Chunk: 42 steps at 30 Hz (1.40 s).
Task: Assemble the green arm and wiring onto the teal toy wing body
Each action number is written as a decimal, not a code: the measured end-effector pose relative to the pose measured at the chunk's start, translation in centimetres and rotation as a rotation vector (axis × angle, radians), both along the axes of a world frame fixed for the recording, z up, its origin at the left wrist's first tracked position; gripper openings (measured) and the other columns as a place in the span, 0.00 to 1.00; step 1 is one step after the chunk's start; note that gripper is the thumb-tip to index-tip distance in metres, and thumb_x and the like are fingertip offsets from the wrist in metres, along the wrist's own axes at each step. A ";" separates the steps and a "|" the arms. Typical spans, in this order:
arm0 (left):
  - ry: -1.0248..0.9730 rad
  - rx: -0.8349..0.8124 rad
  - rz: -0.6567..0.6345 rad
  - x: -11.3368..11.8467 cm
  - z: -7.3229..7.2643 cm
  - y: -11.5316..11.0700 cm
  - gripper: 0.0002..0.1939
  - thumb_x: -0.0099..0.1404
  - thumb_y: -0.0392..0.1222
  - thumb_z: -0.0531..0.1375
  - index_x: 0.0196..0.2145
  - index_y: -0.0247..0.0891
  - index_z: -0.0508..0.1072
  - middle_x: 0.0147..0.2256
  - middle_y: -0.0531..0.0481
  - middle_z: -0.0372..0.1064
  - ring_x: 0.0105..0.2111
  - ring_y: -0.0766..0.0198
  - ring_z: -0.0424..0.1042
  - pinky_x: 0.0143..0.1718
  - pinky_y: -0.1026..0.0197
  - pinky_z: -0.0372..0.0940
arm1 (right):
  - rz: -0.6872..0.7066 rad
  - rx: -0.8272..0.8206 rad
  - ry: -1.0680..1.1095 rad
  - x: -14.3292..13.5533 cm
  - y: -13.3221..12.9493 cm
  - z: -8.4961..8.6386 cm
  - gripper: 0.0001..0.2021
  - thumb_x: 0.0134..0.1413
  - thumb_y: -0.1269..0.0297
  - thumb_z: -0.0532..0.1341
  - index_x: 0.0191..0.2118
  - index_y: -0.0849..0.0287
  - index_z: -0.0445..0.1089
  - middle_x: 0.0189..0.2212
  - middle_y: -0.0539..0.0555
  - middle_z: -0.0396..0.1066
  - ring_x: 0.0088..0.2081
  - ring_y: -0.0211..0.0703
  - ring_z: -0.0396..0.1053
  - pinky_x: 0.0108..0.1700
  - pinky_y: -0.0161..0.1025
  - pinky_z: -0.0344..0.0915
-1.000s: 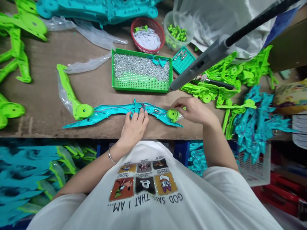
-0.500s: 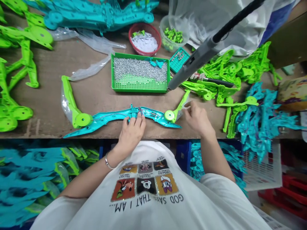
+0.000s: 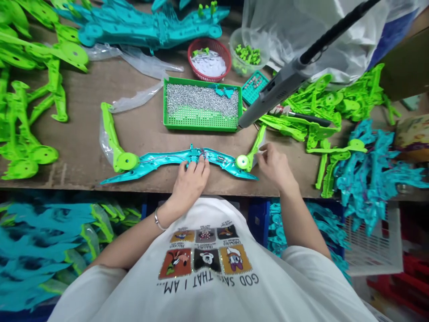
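A turquoise plastic bow-shaped shell (image 3: 156,161), with thin wires along its hollow inside, lies on the workbench in front of me. At its left end a lime green arm (image 3: 112,136) carries a clear plastic piece; the shorter-looking right green arm (image 3: 256,145) carries another clear plastic piece (image 3: 255,159). My left hand (image 3: 192,179) holds the shell at mid-length, fingertips resting over its lower edge by the wires. With thumb and forefinger pinched together, my right hand (image 3: 276,165) grips the edge of the right clear piece, which the fingers partly hide.
A grey electric screwdriver (image 3: 271,94) hangs over the right corner of a green screw tray (image 3: 201,126). Behind stand a red basket (image 3: 229,62) and a clear tub (image 3: 264,42). Green parts (image 3: 321,107) and wired turquoise shells (image 3: 365,165) are heaped at right; green arms (image 3: 55,85) at left.
The whole scene has shifted slightly right in view. Both hands keep nearly the same places on the shell and the clear piece; the right fingers look a little more closed.
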State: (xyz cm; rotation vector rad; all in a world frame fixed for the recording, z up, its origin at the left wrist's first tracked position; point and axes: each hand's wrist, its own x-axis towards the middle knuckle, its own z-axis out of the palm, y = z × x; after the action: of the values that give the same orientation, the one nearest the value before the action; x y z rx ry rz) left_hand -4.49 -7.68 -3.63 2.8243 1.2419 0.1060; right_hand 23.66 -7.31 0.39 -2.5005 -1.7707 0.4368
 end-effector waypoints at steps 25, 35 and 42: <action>-0.077 -0.120 0.013 1.2 -1.6 -0.8 0.19 0.74 0.33 0.52 0.59 0.32 0.71 0.54 0.36 0.73 0.52 0.53 0.73 0.50 0.51 0.71 | 1.423 0.099 0.356 -27.7 12.7 -1.1 0.29 0.56 0.82 0.50 0.62 0.62 0.66 0.60 0.64 0.71 0.62 0.58 0.63 0.57 0.55 0.63; -0.095 0.113 0.114 1.4 -1.4 -1.0 0.18 0.76 0.36 0.49 0.56 0.35 0.73 0.55 0.40 0.71 0.46 0.59 0.72 0.57 0.45 0.67 | 1.162 0.134 0.125 -29.3 20.3 -0.2 0.22 0.61 0.77 0.50 0.59 0.66 0.68 0.55 0.67 0.73 0.54 0.56 0.68 0.55 0.48 0.62; -0.088 0.288 0.150 1.2 -1.7 -0.9 0.20 0.75 0.36 0.49 0.58 0.34 0.73 0.56 0.39 0.72 0.47 0.59 0.74 0.55 0.50 0.69 | 0.760 0.281 -0.049 -27.1 29.5 0.5 0.23 0.61 0.78 0.47 0.58 0.69 0.66 0.59 0.74 0.67 0.58 0.63 0.64 0.56 0.54 0.60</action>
State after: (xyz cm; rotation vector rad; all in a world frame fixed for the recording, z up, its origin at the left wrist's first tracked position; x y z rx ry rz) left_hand -3.24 -8.62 -5.34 2.9135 1.5293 0.4447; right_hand -3.46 22.20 0.89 -1.6016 -2.5452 0.1231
